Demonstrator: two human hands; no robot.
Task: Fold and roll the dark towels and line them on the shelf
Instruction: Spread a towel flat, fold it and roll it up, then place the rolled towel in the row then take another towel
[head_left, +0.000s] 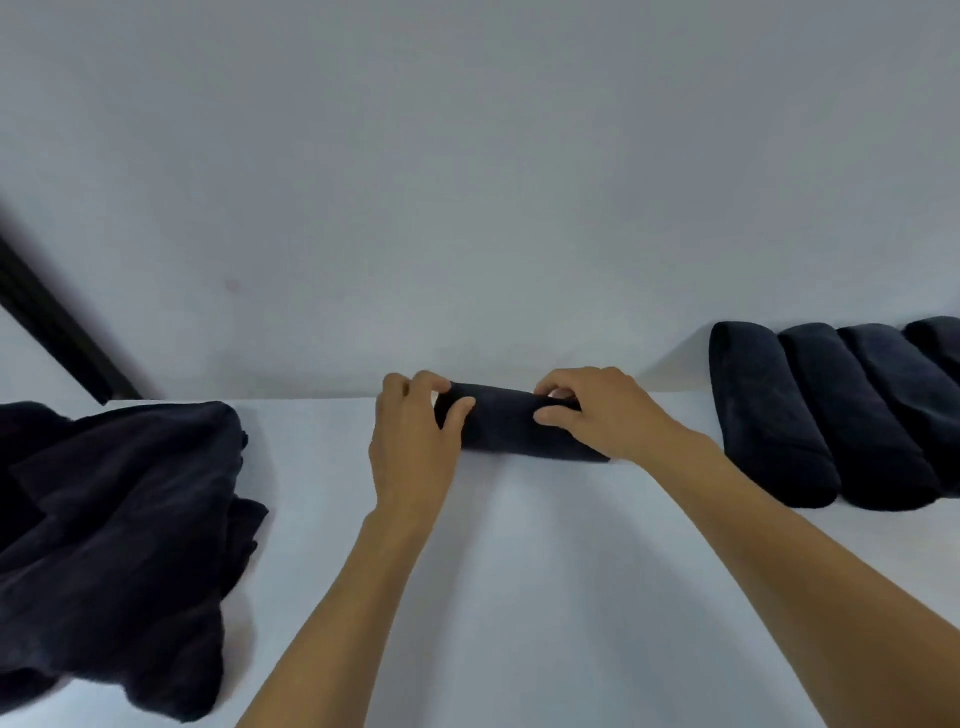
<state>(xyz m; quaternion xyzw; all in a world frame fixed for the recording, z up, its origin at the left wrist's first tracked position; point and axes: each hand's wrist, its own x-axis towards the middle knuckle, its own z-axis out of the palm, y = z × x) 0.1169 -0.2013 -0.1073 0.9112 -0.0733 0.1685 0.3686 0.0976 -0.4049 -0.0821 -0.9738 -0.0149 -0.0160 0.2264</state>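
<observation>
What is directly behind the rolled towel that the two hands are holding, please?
Behind the rolled towel only the plain white wall shows. The left hand and right hand cover its ends, and the roll hides the shelf edge behind it.

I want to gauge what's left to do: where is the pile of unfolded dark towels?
In the head view, the unfolded pile lies at the left of the white shelf, left of the left hand, opposite the row of rolled towels.

Matt dark cloth towel roll (511, 426) on smooth white shelf (519, 571).
</observation>
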